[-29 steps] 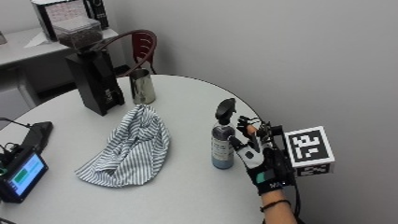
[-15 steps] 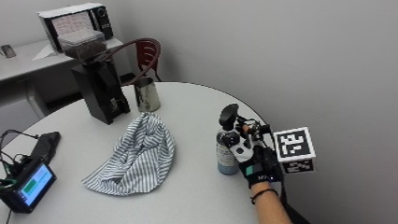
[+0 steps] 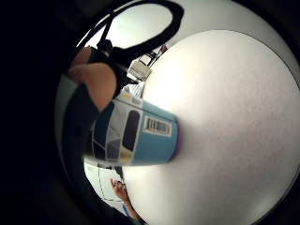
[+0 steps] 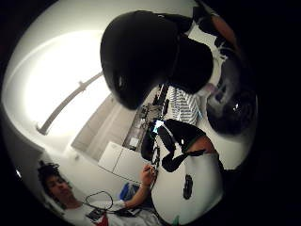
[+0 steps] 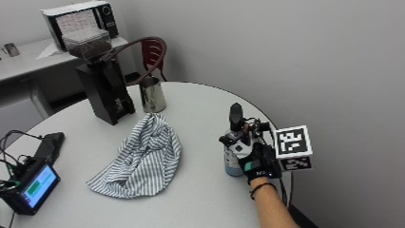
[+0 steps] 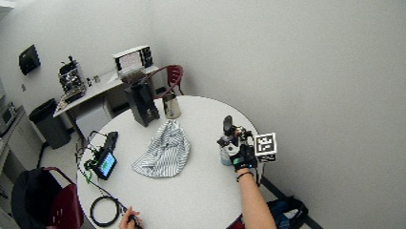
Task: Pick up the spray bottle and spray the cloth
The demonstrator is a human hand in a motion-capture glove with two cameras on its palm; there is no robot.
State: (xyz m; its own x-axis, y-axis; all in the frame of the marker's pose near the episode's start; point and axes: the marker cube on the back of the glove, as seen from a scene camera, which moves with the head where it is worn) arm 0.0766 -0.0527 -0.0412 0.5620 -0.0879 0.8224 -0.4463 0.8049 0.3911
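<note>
Little is changing on the desk (image 5: 190,199) itself between the earlier outside pictures and now: the whole outside picture is shifting, so the camera is moving, while the spray bottle (image 5: 235,147) and the cloth (image 5: 142,154) are keeping their places and the gloved right hand (image 5: 258,161) is staying at the bottle's side.

From the outside view, the bottle is standing upright on the desk near its right edge, black sprayer head on top, with the striped cloth lying crumpled well apart from it toward the middle. The right hand is wrapping its fingers round the bottle's body from the near side. Behind the cloth, a black grinder (image 5: 101,85) and a metal cup (image 5: 152,95) are standing side by side, and a small screen device (image 5: 32,187) is sitting at the desk's left edge.

From the wider outside view, the same layout is showing: hand on bottle (image 6: 225,143), cloth (image 6: 164,149) apart from it.

From the little-finger palm view, the blue labelled body of the bottle (image 3: 136,136) is filling the space close to the palm, its base looking as if it is resting on the white desk (image 3: 225,131).

From the thumb-side palm view, the black sprayer head (image 4: 146,52) is looming close, with the striped cloth (image 4: 183,106) beyond it.

I am judging the grasp made but the lift not yet begun; raising, aiming and spraying the cloth are all remaining.
</note>
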